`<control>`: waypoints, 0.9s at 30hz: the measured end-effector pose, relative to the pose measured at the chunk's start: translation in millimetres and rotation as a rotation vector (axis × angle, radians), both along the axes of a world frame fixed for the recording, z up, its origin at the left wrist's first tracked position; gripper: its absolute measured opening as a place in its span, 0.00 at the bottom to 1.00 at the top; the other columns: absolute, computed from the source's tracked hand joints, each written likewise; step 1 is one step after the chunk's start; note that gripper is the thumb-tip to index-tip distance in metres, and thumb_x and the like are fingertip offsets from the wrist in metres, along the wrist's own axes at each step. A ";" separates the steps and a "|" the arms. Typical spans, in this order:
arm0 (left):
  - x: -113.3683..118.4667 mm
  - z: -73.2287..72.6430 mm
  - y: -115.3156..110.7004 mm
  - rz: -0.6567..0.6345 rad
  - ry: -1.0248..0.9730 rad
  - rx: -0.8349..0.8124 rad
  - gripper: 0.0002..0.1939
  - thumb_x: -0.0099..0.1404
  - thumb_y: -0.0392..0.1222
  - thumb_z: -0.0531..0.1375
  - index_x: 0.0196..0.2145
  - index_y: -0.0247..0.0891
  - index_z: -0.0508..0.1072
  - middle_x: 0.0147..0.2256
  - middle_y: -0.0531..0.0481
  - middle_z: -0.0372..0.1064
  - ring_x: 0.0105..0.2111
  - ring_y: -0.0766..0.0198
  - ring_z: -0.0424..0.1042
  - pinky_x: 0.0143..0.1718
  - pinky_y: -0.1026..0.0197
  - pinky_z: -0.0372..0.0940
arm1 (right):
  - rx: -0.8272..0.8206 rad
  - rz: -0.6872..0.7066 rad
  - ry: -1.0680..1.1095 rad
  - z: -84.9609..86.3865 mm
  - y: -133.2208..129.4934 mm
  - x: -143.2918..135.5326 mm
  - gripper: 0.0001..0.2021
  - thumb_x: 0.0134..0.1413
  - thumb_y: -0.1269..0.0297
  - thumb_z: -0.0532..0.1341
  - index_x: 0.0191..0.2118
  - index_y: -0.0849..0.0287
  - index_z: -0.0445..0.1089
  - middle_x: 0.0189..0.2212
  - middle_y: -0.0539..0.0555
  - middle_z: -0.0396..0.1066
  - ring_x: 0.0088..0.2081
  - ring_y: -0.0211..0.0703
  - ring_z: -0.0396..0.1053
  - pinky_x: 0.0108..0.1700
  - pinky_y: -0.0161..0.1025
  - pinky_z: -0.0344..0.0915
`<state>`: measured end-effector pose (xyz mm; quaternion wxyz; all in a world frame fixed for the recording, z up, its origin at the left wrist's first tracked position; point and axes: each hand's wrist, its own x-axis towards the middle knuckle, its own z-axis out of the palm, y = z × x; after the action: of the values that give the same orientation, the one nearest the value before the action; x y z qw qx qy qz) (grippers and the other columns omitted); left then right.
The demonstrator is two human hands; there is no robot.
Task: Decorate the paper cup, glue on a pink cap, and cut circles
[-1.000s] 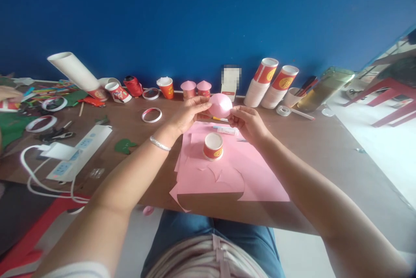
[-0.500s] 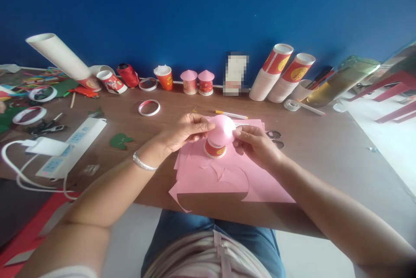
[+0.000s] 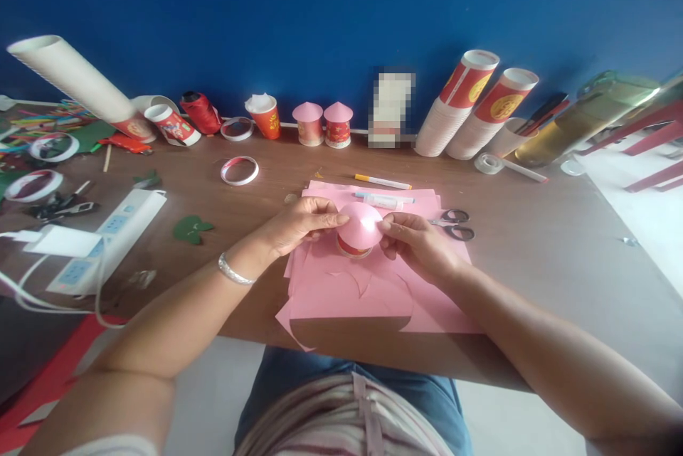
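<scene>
Cone (image 3: pixel 360 223), pink, rim pinched by left hand (image 3: pixel 305 223) and right hand (image 3: pixel 419 239) over red cup (image 3: pixel 353 249); best held level, centred, uncreased.

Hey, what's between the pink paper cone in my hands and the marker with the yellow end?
In the head view, a slim blue-ended pen and a whitish tube lie between the pink cone and the yellow-ended marker.

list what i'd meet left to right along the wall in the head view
Long pale cup stack, red spool, orange cup, pink-topped cup, second pink-topped cup, blurred-out pale item, two leaning red-topped stacks, green-tinted bottle.
</scene>
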<state>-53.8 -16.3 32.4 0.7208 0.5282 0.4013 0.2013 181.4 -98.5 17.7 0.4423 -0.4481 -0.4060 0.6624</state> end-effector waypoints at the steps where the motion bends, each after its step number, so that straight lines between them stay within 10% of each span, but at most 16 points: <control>1: 0.3 -1.0 0.0 -0.004 -0.009 -0.022 0.25 0.51 0.54 0.77 0.24 0.36 0.68 0.21 0.59 0.56 0.20 0.76 0.52 0.19 0.69 0.43 | -0.006 0.002 -0.007 -0.8 0.1 -0.2 0.21 0.49 0.47 0.74 0.24 0.59 0.70 0.21 0.49 0.68 0.24 0.33 0.62 0.27 0.37 0.55; 27: 3.3 -9.0 -2.1 -0.020 -0.176 -0.127 0.22 0.50 0.49 0.78 0.25 0.32 0.72 0.22 0.54 0.68 0.20 0.73 0.67 0.20 0.71 0.61 | -0.030 0.056 -0.004 -6.1 -2.4 0.0 0.22 0.48 0.45 0.75 0.26 0.59 0.71 0.22 0.48 0.68 0.26 0.35 0.63 0.32 0.37 0.55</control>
<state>-50.5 -18.4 23.4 0.7871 0.4659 0.3430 0.2138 181.4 -100.9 11.6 0.4160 -0.4447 -0.4091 0.6795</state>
